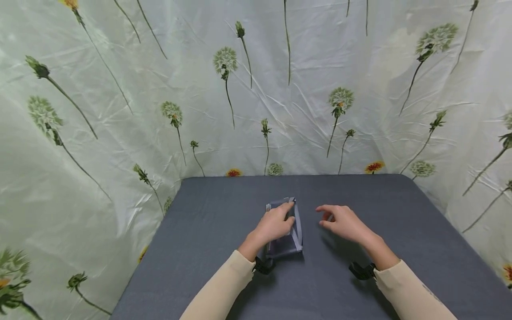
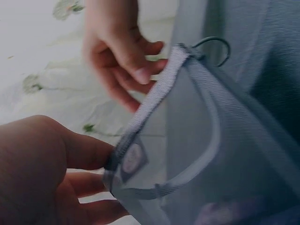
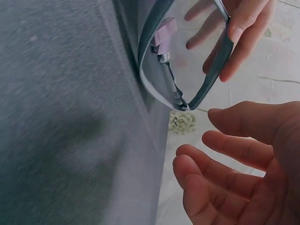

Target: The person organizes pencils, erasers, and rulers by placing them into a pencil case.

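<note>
A grey see-through mesh pouch (image 1: pixel 284 246) with a zipper lies on the table, its mouth spread apart. My left hand (image 1: pixel 274 224) reaches over it and pinches the edge of the mouth near one corner, beside a small label (image 2: pixel 133 159). Through the gap in the right wrist view, a lilac object (image 3: pixel 164 33) with a metal part shows inside the pouch. A thin loop (image 2: pixel 228 49) sticks out at the far end of the zipper edge. Off to the right of the pouch, my right hand (image 1: pixel 346 222) hovers with loosely bent fingers and holds nothing.
A dark grey cloth covers the table (image 1: pixel 224 200). Behind and beside it hangs a pale curtain (image 1: pixel 192 75) printed with dandelions. Black straps with cameras sit at both wrists, below cream sleeves (image 1: pixel 224 284).
</note>
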Tool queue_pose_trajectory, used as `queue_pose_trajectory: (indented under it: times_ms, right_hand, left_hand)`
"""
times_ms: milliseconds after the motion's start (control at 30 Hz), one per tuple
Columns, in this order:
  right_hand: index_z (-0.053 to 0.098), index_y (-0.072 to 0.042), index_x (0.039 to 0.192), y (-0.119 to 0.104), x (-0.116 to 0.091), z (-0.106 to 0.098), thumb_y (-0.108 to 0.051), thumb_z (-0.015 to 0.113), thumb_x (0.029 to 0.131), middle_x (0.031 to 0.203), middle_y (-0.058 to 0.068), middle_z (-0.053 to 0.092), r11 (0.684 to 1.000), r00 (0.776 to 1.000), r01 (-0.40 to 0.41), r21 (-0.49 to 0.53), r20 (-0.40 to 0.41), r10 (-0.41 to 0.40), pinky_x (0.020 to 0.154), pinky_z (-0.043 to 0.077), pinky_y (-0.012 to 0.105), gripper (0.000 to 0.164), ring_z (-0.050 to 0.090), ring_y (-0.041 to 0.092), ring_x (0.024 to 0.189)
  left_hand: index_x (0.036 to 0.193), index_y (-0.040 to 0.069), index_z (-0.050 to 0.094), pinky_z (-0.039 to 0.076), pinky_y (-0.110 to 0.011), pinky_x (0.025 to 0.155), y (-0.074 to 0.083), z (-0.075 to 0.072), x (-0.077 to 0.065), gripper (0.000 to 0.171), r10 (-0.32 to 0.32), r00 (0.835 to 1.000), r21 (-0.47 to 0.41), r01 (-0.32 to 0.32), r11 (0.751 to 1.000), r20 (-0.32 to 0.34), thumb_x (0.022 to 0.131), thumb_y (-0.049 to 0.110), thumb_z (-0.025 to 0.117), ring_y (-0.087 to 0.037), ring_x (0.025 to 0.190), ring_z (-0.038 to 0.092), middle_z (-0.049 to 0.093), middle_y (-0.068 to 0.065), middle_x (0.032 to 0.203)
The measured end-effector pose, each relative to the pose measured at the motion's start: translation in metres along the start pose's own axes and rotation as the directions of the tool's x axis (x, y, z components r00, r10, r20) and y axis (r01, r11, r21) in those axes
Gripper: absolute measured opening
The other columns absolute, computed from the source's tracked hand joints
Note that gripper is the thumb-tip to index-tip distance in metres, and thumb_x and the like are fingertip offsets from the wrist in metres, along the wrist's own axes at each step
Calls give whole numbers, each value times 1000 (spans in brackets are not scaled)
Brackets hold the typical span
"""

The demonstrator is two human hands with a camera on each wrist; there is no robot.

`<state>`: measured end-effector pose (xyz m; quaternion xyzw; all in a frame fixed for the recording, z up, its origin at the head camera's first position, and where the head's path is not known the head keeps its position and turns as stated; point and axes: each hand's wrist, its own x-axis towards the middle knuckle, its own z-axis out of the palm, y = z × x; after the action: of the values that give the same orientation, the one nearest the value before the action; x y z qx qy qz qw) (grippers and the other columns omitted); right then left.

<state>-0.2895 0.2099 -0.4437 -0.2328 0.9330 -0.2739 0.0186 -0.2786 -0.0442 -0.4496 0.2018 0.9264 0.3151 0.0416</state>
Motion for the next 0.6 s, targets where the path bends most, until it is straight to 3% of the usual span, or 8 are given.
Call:
queue_pose_trajectory:
  times_ms: [67,100,133,333,600]
  right_hand:
    - [65,-5,131,3,-4,1,-14,71,94,92,-1,68,1000,1000,-1,-2,-5,1,62,49,33,39,61,10,73]
    - [65,-5,131,4,-6,1,-14,70,94,92,-1,68,1000,1000,-3,-2,-8,3,62,49,33,39,60,10,73]
    - [65,-5,132,6,-8,2,-14,70,94,92,-1,68,1000,1000,-5,-1,-11,5,62,49,33,39,60,10,73]
    - [65,-6,132,12,-19,9,-13,70,94,92,-1,67,1000,1000,-19,17,-5,19,60,48,32,39,60,9,73]
    - [68,-6,129,12,-27,20,-14,74,92,102,6,68,1000,999,-24,-16,-35,23,65,49,35,38,60,13,78]
  left_hand:
    - [160,13,30,39,-50,108,-2,7,1,60,13,1000,19,-13,1000,10,106,28,50,-34,137,45,35,-8,160]
    - [161,13,27,30,-52,113,-4,10,0,62,19,1000,38,-20,999,17,106,29,50,-38,145,31,33,-7,161]
    - [162,13,25,26,-55,115,-6,13,0,64,18,999,46,-20,999,30,106,29,51,-41,147,26,30,-6,162]
    - [161,15,29,26,-68,108,-20,30,-7,63,-30,995,177,13,984,93,104,30,53,-44,149,14,26,-5,165]
    - [160,22,34,22,-73,107,-24,43,-12,59,-63,986,363,3,932,153,105,40,48,-35,152,8,23,0,166]
